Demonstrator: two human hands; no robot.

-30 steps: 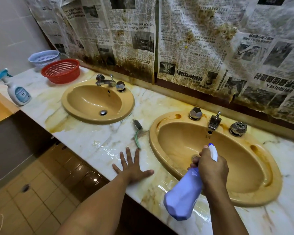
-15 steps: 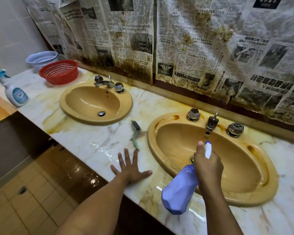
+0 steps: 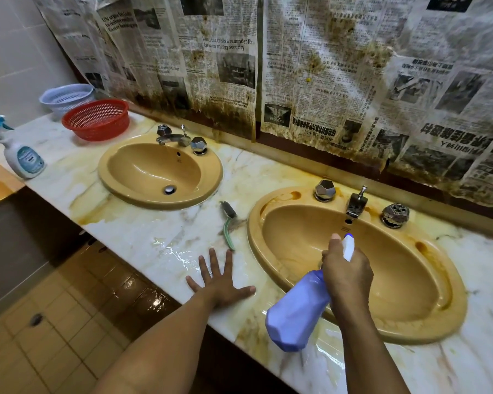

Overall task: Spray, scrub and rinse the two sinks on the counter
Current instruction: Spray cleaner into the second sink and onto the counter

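Two tan oval sinks are set in a stained marble counter: the left sink and the right sink, which has brown stains on its rim. My right hand grips a pale purple spray bottle over the right sink, nozzle pointing at the basin below the tap. My left hand rests flat on the wet counter, fingers spread. A small green-handled brush lies on the counter between the sinks.
A white spray bottle with a blue trigger stands at the counter's left end. A red basket and a pale blue basket sit behind the left sink. Stained newspaper covers the wall. Wet tiled floor lies below left.
My right hand with the purple bottle has shifted slightly left and toward the tap over the right basin. My left hand has stayed flat on the counter.
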